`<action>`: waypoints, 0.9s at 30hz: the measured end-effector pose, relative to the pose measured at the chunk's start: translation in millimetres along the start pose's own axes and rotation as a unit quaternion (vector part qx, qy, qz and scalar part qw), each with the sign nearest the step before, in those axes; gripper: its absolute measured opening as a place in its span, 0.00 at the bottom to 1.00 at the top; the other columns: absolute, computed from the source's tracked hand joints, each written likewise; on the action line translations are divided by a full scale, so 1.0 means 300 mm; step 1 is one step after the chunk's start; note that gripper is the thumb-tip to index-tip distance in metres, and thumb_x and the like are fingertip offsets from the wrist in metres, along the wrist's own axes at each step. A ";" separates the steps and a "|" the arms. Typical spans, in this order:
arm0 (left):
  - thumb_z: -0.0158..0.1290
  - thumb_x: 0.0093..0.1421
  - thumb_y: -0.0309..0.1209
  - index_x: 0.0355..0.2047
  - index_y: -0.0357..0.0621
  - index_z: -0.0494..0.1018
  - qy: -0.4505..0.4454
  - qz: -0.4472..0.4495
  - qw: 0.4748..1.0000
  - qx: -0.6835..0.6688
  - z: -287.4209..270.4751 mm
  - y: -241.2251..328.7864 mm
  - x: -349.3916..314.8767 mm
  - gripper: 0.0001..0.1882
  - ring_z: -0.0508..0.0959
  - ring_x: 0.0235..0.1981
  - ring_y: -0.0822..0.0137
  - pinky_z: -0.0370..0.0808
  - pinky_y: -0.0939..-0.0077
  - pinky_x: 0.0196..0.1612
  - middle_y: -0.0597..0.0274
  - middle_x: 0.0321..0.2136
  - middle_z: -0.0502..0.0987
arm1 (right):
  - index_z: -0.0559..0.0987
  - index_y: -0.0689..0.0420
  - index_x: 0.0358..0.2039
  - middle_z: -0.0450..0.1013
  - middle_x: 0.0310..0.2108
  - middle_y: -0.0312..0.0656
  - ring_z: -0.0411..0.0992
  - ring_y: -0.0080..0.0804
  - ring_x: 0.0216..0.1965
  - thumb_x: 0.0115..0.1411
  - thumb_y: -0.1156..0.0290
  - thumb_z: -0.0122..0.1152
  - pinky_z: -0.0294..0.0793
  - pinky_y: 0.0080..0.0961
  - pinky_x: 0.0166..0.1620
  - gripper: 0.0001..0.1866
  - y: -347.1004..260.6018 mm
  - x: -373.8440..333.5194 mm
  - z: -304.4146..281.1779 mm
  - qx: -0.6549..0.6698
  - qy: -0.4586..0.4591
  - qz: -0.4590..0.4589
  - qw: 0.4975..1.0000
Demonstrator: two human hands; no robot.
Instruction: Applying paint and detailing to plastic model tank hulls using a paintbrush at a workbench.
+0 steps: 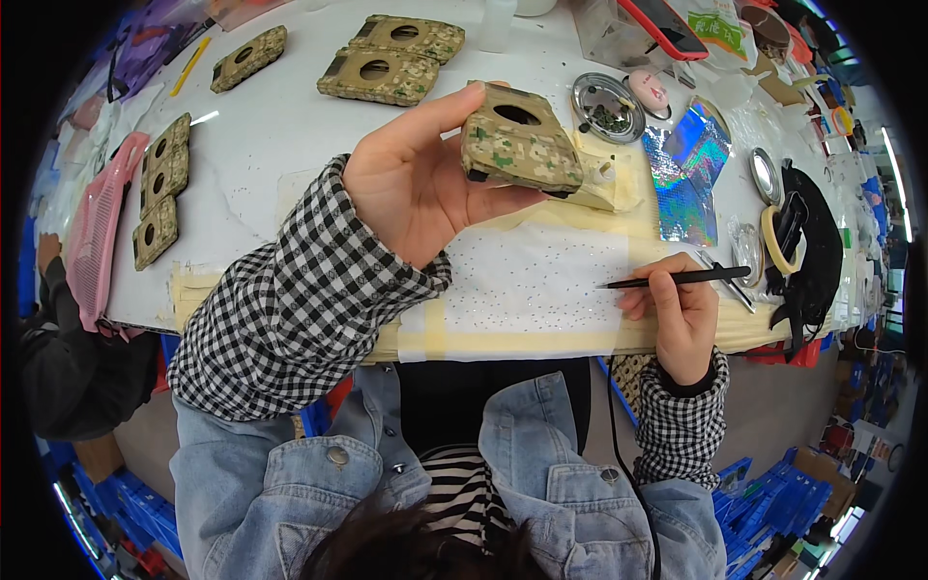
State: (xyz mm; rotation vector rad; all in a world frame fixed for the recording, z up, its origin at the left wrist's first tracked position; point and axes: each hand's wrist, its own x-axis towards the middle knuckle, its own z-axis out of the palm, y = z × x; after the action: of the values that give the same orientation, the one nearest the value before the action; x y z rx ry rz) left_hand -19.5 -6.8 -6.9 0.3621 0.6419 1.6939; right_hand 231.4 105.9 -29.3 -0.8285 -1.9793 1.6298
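Observation:
Raised over the table, my left hand (pixel 411 184) grips a camouflage-patterned casing (pixel 527 155) with a round hole near its top edge. The thumb lies along its upper left corner and the fingers pass underneath. Lower right, my right hand (pixel 681 314) pinches a pair of black tweezers (pixel 715 275), their fine tip pointing left. That tip hovers at the right part of a white sheet (pixel 522 314) scattered with tiny shiny specks, too small to identify. The casing and the tweezers are apart.
More camouflage casings (pixel 391 77) lie at the back and left (pixel 164 164). Behind the sheet are a round metal dish (pixel 609 108) with small dark bits and a shiny holographic pouch (pixel 691 174). A tape roll (pixel 770 237) lies right, a pink mesh basket (pixel 108 232) left, near another person's dark sleeve (pixel 92 377).

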 end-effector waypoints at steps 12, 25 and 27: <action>0.32 0.65 0.37 0.54 0.25 0.53 -0.007 -0.003 1.000 -0.008 -0.002 0.000 0.001 0.25 0.67 0.50 0.40 0.77 0.62 0.46 0.32 0.51 0.60 | 0.70 0.66 0.32 0.72 0.23 0.41 0.70 0.20 0.24 0.62 0.73 0.46 0.70 0.13 0.28 0.08 0.000 -0.003 -0.001 0.000 -0.012 0.007 1.000; 0.32 0.65 0.37 0.53 0.28 0.55 0.000 -0.006 1.000 -0.009 0.001 0.000 -0.001 0.24 0.66 0.50 0.40 0.77 0.62 0.46 0.32 0.51 0.60 | 0.70 0.66 0.31 0.72 0.23 0.42 0.70 0.20 0.24 0.62 0.73 0.46 0.70 0.13 0.28 0.08 0.000 -0.005 -0.001 -0.002 -0.016 0.006 1.000; 0.32 0.65 0.37 0.53 0.28 0.55 0.000 -0.005 1.000 -0.007 -0.001 -0.002 0.000 0.24 0.66 0.50 0.40 0.77 0.62 0.46 0.32 0.51 0.60 | 0.70 0.66 0.31 0.72 0.23 0.42 0.70 0.20 0.24 0.62 0.72 0.47 0.70 0.13 0.28 0.09 -0.001 -0.004 -0.001 -0.003 -0.017 0.004 1.000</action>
State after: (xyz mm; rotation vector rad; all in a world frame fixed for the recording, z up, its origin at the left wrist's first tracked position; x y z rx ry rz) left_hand -19.2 -6.9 -7.3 0.3482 0.6308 1.6884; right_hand 232.4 105.3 -29.0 -0.8184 -2.0062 1.6544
